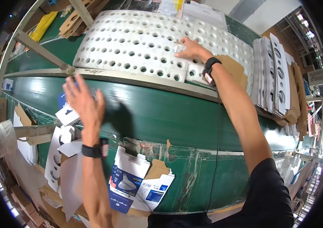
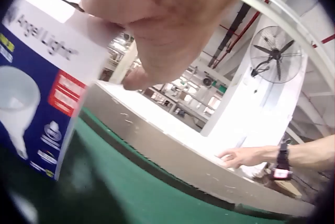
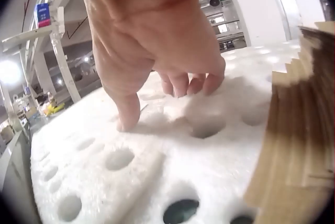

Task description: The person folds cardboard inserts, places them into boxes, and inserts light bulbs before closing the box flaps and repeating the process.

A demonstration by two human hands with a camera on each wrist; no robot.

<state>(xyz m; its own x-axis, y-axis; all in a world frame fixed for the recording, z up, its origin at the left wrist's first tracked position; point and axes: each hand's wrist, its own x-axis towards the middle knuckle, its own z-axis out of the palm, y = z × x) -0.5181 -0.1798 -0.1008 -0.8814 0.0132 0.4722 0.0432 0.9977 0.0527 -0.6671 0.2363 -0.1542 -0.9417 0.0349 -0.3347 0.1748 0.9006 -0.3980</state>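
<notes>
My left hand has its fingers spread over a blue-and-white printed carton, which stands on the green belt. In the left wrist view that carton is right beside the hand and partly behind it; whether they touch is unclear. The right hand reaches onto a white foam board full of round holes. Seen from the right wrist, this hand has its thumb tip down on the foam and its other fingertips bent, apart from the thumb. A small pale piece shows near its fingertips, not clearly made out.
A metal rail separates the foam boards from the green belt. Flattened printed cartons lie at the near edge. Stacked die-cut cardboard sheets stand at the right. A metal frame post slants at the left.
</notes>
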